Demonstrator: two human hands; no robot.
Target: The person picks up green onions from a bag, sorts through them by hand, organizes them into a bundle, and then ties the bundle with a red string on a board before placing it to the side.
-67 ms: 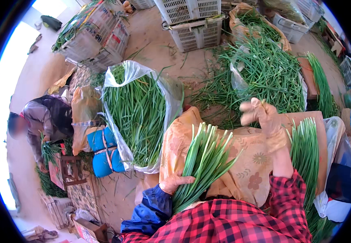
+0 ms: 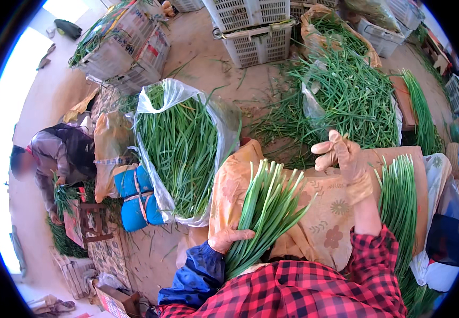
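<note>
My left hand [image 2: 231, 239], in a thin pale glove, is wrapped around a bunch of garlic chives [image 2: 266, 212], thumb across the stems. The bunch leans up and to the right, its pale cut ends fanned out at the top, above the flowered tan cloth on my lap [image 2: 319, 233]. Raised past the far edge of that cloth, my gloved right hand [image 2: 348, 161] has its fingers bent and apart, with nothing visible in them. To the right of my right forearm lies another pile of chives [image 2: 399, 206], stems aligned, on a brown board [image 2: 419, 175].
A clear plastic bag [image 2: 221, 127] full of loose chives stands ahead to the left, beside a blue tied bundle [image 2: 138, 199]. A big loose heap of chives [image 2: 351, 95] spreads ahead right. Stacked plastic crates [image 2: 256, 45] stand beyond. Another person [image 2: 62, 153] works at far left.
My right hand has shifted down slightly, and its blurred fingers now show apart. The left hand and its bunch stay put.
</note>
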